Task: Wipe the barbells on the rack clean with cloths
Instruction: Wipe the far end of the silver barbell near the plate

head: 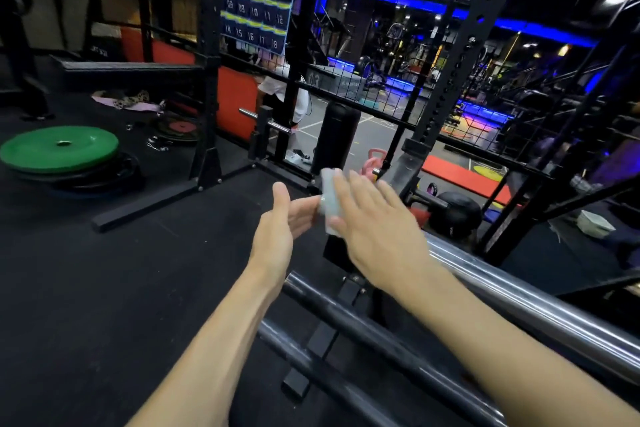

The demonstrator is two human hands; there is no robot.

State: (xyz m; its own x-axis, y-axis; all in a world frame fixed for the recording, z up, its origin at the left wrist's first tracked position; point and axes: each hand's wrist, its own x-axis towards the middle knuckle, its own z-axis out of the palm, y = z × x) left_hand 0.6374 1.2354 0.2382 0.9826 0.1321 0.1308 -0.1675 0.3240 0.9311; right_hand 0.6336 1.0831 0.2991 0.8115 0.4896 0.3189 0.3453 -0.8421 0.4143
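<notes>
A small pale folded cloth (327, 198) sits between my two hands, held out in front of me above the black floor. My left hand (280, 218) is palm up with straight fingers under the cloth. My right hand (374, 229) lies flat over the cloth with its fingers straight and slightly blurred. Below my right forearm a chrome barbell (519, 302) runs diagonally on a low rack. Two darker barbells (363, 322) lie parallel below it, on black rack brackets (322, 340).
A green weight plate (59, 149) tops a stack at the left. A black power rack upright (207, 80) stands ahead, with a wire mesh fence behind. Red kettlebells (370, 163), a black ball (457, 215) and a punching bag (337, 135) sit beyond. A person in white (284, 90) bends behind the fence.
</notes>
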